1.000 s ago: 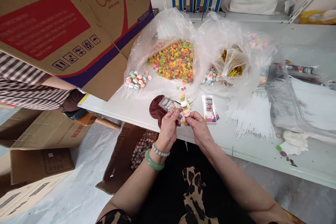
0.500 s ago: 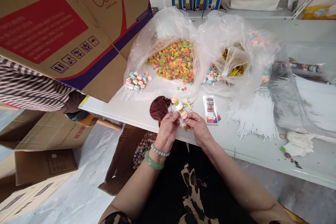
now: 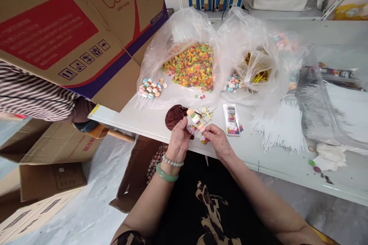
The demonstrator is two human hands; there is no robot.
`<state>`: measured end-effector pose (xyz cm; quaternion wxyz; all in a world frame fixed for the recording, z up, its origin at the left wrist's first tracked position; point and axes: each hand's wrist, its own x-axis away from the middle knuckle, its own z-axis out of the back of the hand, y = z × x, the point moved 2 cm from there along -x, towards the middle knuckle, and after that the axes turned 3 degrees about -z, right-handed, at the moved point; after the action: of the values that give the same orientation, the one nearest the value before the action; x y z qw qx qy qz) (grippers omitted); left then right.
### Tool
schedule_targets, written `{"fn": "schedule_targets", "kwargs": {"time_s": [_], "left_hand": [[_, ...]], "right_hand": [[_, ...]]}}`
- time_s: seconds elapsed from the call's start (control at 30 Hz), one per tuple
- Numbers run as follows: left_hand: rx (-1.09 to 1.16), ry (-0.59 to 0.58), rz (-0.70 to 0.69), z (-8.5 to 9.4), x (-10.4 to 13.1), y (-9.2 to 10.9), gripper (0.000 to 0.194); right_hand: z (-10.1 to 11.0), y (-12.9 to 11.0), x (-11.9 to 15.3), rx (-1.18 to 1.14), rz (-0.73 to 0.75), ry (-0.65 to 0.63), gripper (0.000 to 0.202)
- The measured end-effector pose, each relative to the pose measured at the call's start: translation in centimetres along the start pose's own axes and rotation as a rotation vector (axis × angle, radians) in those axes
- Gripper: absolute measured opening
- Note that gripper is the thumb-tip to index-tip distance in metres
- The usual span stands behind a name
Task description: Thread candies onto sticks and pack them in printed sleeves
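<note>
Single head-worn camera, facing forward and down, looking over white table (image 3: 248, 147) from fairly near

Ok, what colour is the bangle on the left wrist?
The bangle is pale green; clearest in head view.

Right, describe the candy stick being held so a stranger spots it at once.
Start at the white table and find the person's right hand at its near edge. It holds the candy stick, a slanted row of pastel discs, just right of the dark brown cloth. Unlike the candy sticks bunched farther left, this one is held up.
</note>
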<state>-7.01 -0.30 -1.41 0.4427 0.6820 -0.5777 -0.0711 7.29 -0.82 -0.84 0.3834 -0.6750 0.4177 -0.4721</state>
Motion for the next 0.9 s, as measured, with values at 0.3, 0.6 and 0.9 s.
{"fn": "schedule_targets", "kwargs": {"time_s": [0.3, 0.6, 0.9], "left_hand": [[-0.293, -0.124, 0.299, -0.3, 2.9, -1.3, 0.036], [-0.199, 0.007, 0.005, -0.6, 1.9, -2.0, 0.022], [-0.152, -0.046, 0.142, -0.9, 2.6, -2.2, 0.025]], "right_hand": [[1.1, -0.3, -0.4, 0.054, 0.062, 0.093, 0.016], [0.9, -0.5, 0.3, -0.096, -0.043, -0.059, 0.014], [1.4, 0.0, -0.1, -0.033, 0.06, 0.076, 0.015]]}}
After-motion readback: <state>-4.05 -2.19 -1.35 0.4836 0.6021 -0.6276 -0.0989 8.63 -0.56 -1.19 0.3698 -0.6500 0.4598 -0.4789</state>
